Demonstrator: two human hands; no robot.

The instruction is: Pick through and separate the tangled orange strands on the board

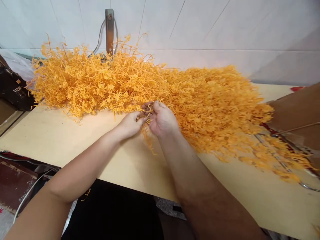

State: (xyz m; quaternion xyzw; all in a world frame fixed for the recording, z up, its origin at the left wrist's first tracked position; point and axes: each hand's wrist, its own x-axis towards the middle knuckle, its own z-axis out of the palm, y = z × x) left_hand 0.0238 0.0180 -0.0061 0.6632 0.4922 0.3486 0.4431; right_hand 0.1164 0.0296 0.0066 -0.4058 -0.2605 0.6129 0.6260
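My left hand (pixel 130 125) and my right hand (pixel 163 118) meet at the front edge of a long heap of orange-yellow artificial plant sprigs (pixel 105 83). The fingers of both hands are closed round the thin stem of one orange sprig (pixel 148 136), whose branched end hangs down between them over the table. My right palm is turned partly upward, and its fingertips curl toward the left hand. Some of the fingers overlap, so part of the stem is hidden. The right part of the heap (pixel 212 103) lies in a denser, more even pile.
The pale wooden table (pixel 62 130) runs along a white wall (pixel 200 26). A rusty metal bracket (pixel 109 31) with a cable stands behind the heap. Dark packaging (pixel 16 86) sits at the left, a cardboard box (pixel 297 113) at the right, near a thin metal rod (pixel 308 186).
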